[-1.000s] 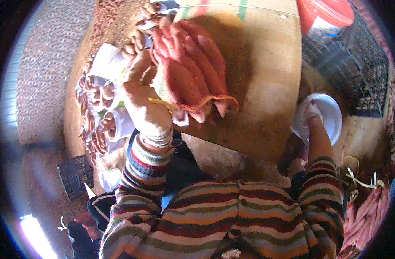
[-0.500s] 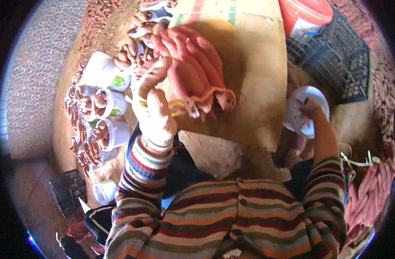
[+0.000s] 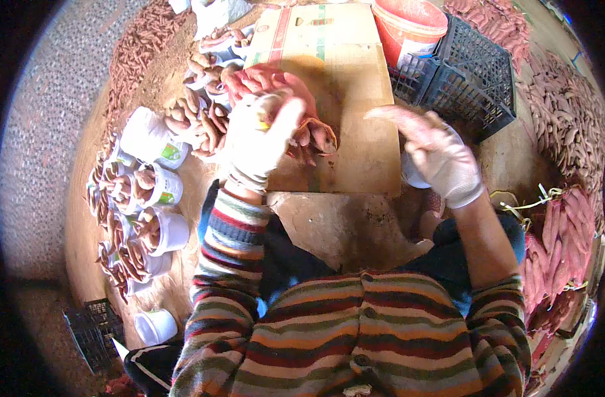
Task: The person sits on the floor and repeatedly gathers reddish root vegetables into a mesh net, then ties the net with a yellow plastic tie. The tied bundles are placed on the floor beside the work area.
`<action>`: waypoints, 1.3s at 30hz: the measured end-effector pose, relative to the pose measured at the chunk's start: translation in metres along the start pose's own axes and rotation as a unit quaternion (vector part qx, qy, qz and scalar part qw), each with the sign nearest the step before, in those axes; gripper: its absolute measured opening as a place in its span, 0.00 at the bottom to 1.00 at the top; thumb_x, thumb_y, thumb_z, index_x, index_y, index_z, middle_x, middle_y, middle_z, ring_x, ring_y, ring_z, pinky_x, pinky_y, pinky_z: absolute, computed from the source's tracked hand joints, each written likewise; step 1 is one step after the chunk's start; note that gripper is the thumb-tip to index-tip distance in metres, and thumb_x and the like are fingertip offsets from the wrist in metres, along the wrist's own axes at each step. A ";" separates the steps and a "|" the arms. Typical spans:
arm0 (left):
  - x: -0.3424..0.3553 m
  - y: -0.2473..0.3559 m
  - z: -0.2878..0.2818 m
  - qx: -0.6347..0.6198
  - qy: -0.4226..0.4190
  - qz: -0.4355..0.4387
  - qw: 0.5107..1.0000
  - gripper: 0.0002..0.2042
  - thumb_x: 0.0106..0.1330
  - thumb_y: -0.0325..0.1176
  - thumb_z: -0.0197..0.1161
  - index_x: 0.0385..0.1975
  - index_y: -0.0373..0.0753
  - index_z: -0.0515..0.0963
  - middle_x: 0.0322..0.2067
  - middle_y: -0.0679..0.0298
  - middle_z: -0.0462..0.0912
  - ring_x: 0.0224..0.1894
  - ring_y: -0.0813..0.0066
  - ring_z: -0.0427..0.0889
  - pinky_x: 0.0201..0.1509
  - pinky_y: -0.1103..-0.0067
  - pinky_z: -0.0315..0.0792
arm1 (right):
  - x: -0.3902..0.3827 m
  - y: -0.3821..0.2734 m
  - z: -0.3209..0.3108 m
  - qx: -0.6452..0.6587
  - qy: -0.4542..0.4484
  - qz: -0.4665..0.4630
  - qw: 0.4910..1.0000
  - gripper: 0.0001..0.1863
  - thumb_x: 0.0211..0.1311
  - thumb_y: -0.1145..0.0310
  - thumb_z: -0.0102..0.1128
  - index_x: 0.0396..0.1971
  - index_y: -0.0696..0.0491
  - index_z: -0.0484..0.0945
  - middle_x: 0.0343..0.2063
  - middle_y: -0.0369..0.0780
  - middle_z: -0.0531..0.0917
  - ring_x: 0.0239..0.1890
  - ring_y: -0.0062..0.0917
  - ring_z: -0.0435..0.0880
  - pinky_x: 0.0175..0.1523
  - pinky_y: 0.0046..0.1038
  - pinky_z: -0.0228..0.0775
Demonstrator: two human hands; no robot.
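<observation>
My left hand [image 3: 256, 139], in a pale glove, is over the near left side of a red mesh bag [image 3: 302, 89]. Glare and motion smear its fingers, so what they hold does not show. The bag lies on cardboard, its mouth toward me, with several sweet potatoes [image 3: 309, 137] at the opening. My right hand [image 3: 445, 162], also gloved, is closed round a long reddish sweet potato [image 3: 398, 120] whose tip points left toward the bag. Beneath that hand a white tub [image 3: 414, 175] is partly hidden.
A flattened cardboard box [image 3: 362, 86] lies ahead of me. White tubs [image 3: 173, 231] filled with sweet potatoes line the left. A red bucket [image 3: 408, 30] and black crates [image 3: 478, 73] stand at the far right. Filled mesh bags [image 3: 560, 245] lie at right, sweet potato heaps [image 3: 567, 119] beyond.
My right hand has come up out of the white tub and toward the bag, now with a sweet potato in it. The left hand has shifted right, over the bag. The view has also moved.
</observation>
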State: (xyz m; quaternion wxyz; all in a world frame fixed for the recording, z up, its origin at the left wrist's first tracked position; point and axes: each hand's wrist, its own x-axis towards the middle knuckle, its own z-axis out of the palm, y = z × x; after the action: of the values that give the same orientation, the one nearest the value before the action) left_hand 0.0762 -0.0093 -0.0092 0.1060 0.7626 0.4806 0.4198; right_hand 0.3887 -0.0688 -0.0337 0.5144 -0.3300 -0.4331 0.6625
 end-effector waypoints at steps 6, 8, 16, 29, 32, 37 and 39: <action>-0.004 0.010 0.032 0.359 -0.011 0.099 0.928 0.14 0.47 0.45 0.66 0.26 0.42 0.81 0.36 0.62 0.79 0.44 0.59 0.75 0.50 0.64 0.67 | 0.001 0.061 0.044 0.313 0.122 0.093 0.937 0.21 0.58 0.81 0.59 0.51 0.47 0.70 0.53 0.40 0.74 0.55 0.34 0.76 0.62 0.37 0.70; -0.004 0.011 0.040 0.389 -0.016 0.093 0.917 0.11 0.45 0.43 0.66 0.22 0.43 0.81 0.33 0.62 0.79 0.42 0.60 0.75 0.48 0.64 0.67 | 0.002 0.068 0.049 0.330 0.065 0.087 0.938 0.30 0.57 0.84 0.59 0.58 0.47 0.63 0.55 0.41 0.71 0.56 0.36 0.75 0.62 0.37 0.70; 0.005 0.002 0.047 0.287 0.006 0.077 0.955 0.04 0.48 0.35 0.66 0.23 0.45 0.83 0.27 0.61 0.80 0.33 0.59 0.77 0.39 0.66 0.69 | 0.010 0.082 0.059 0.233 -0.020 0.182 0.955 0.37 0.57 0.81 0.61 0.65 0.56 0.54 0.60 0.44 0.66 0.58 0.34 0.72 0.60 0.32 0.71; 0.008 0.007 0.050 0.198 -0.029 0.064 0.978 0.06 0.50 0.29 0.64 0.28 0.44 0.81 0.26 0.60 0.78 0.30 0.57 0.79 0.33 0.67 0.73 | 0.042 0.114 0.056 -0.425 0.027 -0.287 0.858 0.26 0.48 0.81 0.61 0.51 0.56 0.71 0.50 0.46 0.75 0.56 0.39 0.73 0.61 0.32 0.65; 0.009 0.005 0.054 0.196 -0.032 0.077 0.977 0.05 0.49 0.32 0.64 0.27 0.46 0.80 0.26 0.62 0.77 0.30 0.59 0.79 0.34 0.67 0.72 | 0.054 0.124 0.062 -0.360 0.110 -0.265 0.888 0.27 0.46 0.81 0.64 0.51 0.56 0.71 0.48 0.45 0.75 0.52 0.36 0.75 0.58 0.32 0.67; 0.014 0.002 0.061 0.152 -0.019 0.101 0.983 0.06 0.51 0.31 0.68 0.30 0.42 0.82 0.23 0.59 0.78 0.27 0.57 0.79 0.31 0.68 0.72 | 0.078 0.137 0.073 -0.131 0.092 -0.157 0.975 0.28 0.45 0.84 0.65 0.50 0.56 0.71 0.48 0.42 0.75 0.50 0.30 0.75 0.58 0.31 0.67; 0.015 0.001 0.061 0.134 -0.029 0.106 0.985 0.07 0.51 0.30 0.68 0.30 0.41 0.82 0.22 0.59 0.78 0.26 0.57 0.79 0.31 0.68 0.73 | 0.087 0.138 0.074 0.006 0.059 -0.105 0.993 0.27 0.44 0.85 0.65 0.49 0.57 0.71 0.47 0.42 0.76 0.49 0.30 0.76 0.57 0.31 0.68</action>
State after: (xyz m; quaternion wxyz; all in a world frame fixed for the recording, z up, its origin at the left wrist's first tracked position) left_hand 0.1247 0.0169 -0.0385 -0.0279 0.8285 0.4456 0.3381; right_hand 0.2470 -0.0155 -0.1293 0.6075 -0.3185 -0.4301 0.5870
